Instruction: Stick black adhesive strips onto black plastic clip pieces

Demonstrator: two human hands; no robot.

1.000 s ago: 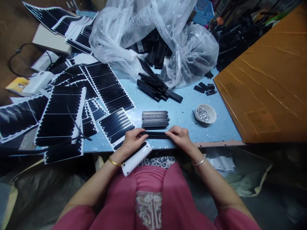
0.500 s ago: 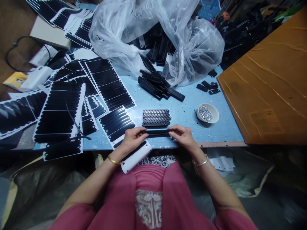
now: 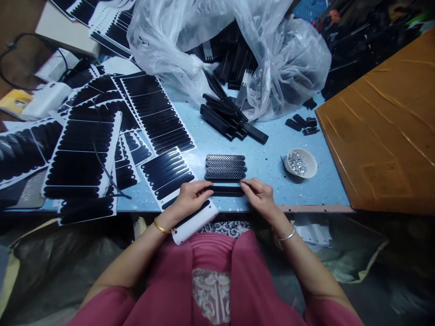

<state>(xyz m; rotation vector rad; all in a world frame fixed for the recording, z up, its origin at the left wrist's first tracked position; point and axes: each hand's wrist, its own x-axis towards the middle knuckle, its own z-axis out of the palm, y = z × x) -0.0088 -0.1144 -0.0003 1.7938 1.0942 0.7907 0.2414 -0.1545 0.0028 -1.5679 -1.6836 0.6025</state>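
Between my two hands lies a long black plastic strip-shaped piece (image 3: 227,191), level near the table's front edge. My left hand (image 3: 190,197) pinches its left end with thumb and fingertips; my right hand (image 3: 260,194) pinches the right end. Just beyond it, several black pieces with a perforated pattern (image 3: 225,167) lie side by side in a neat row. Under my left forearm and hand, a white sheet of black rounded stickers (image 3: 169,173) reaches over the table edge, its near end curling down.
A clear plastic bag (image 3: 288,68) of black parts stands at the back, with loose black parts (image 3: 231,118) spilling before it. A white bowl (image 3: 310,164) of small shiny metal pieces sits right, near a brown taped carton (image 3: 384,131). Sticker sheets (image 3: 81,154) cover the left.
The view has shifted slightly, so the table's things appear a little further right. Both hands keep their pinch on the black piece's ends, which still lies in front of the row.
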